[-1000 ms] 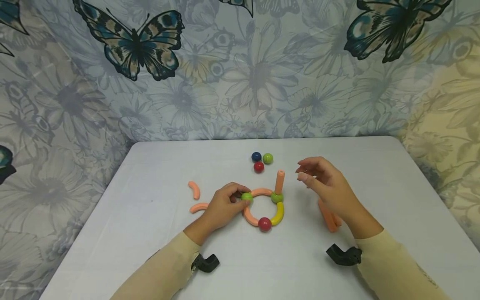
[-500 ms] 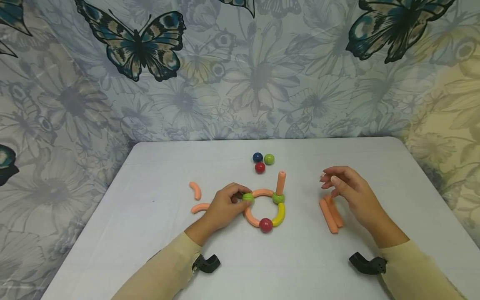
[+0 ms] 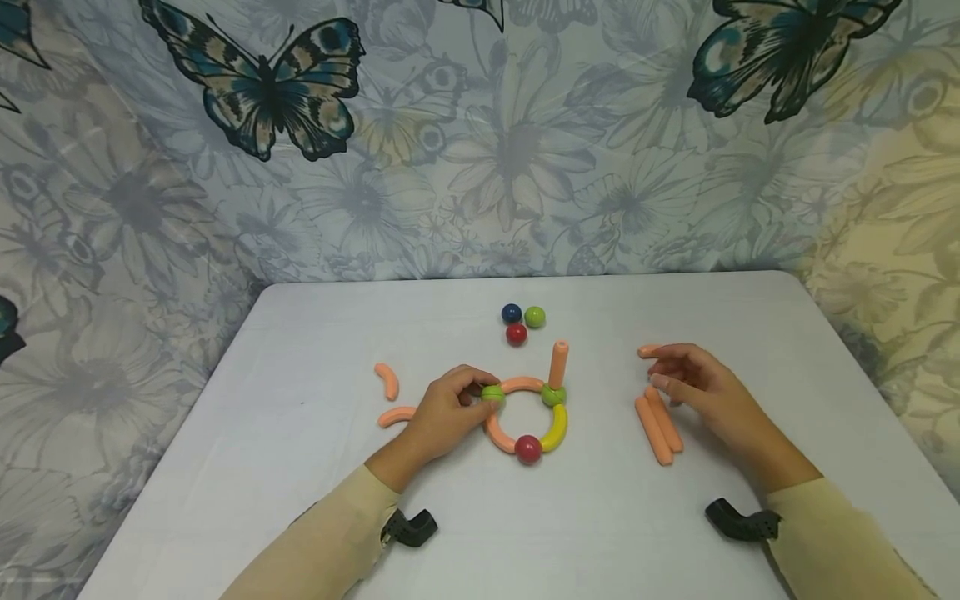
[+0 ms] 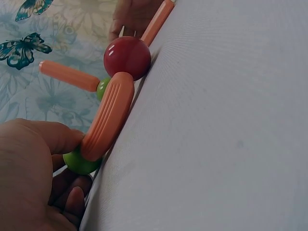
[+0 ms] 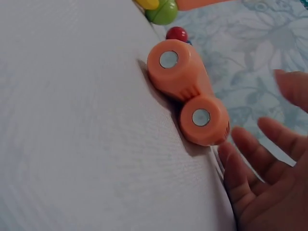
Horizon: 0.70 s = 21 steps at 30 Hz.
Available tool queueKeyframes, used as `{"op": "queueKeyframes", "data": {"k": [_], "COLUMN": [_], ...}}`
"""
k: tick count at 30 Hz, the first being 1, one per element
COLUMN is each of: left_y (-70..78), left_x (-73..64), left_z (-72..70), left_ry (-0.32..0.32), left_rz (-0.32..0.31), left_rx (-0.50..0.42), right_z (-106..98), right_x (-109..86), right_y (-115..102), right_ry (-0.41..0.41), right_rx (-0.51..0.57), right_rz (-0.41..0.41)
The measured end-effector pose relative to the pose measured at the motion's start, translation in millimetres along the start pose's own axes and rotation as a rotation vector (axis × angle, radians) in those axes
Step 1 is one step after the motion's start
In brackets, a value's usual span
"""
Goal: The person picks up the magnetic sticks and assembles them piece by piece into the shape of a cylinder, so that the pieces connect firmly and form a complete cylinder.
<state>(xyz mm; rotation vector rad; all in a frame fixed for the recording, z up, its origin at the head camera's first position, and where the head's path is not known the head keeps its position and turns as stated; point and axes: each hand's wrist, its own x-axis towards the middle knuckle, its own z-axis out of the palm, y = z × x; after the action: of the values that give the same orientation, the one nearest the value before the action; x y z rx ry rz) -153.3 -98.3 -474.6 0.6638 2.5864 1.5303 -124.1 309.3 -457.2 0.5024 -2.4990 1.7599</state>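
My left hand (image 3: 450, 408) pinches a green ball (image 4: 83, 161) between thumb and fingers. This ball is the left joint of a ring of curved orange pieces (image 4: 108, 115), a yellow curved piece (image 3: 555, 429), a red ball (image 3: 528, 450) and a second green ball (image 3: 553, 394). An orange rod (image 3: 558, 364) stands upright on that second ball. My right hand (image 3: 701, 387) hovers with loosely bent fingers by two orange rods (image 3: 654, 429) lying side by side, whose ends show metal discs in the right wrist view. A peach-orange tip (image 3: 647, 352) shows beyond its fingers, partly hidden.
Behind the ring lie a dark blue ball (image 3: 512, 313), a green ball (image 3: 535, 317) and a red ball (image 3: 516, 335). Two curved orange pieces (image 3: 387, 382) rest left of the left hand. The white table (image 3: 585, 533) ends at a patterned backdrop.
My right hand has moved to the right, away from the upright rod, and now stands beside the two lying rods. The left hand keeps its hold on the green ball.
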Motion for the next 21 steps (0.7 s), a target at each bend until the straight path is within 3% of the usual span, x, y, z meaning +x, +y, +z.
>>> {"op": "queueKeyframes", "data": {"k": [8, 11, 15, 18, 21], "left_y": [-1.1, -3.0, -3.1, -2.1, -0.9], "left_x": [0.7, 0.8, -0.1, -0.4, -0.6], "left_z": [1.3, 1.3, 0.2, -0.3, -0.4], "left_ry": [0.053, 0.062, 0.027, -0.002, 0.002], "left_rz": [-0.038, -0.022, 0.023, 0.041, 0.021], "left_rx": [0.015, 0.012, 0.022, 0.025, 0.017], "right_z": [-5, -6, -9, -10, -10], "right_x": [-0.6, 0.0, 0.4, 0.1, 1.0], "right_y": [4, 3, 2, -3, -10], "right_ry": [-0.093, -0.105, -0.112, -0.107, -0.103], "right_rx": [-0.127, -0.175, -0.22, -0.287, -0.378], "right_rz": [0.041, 0.047, 0.053, 0.099, 0.189]}}
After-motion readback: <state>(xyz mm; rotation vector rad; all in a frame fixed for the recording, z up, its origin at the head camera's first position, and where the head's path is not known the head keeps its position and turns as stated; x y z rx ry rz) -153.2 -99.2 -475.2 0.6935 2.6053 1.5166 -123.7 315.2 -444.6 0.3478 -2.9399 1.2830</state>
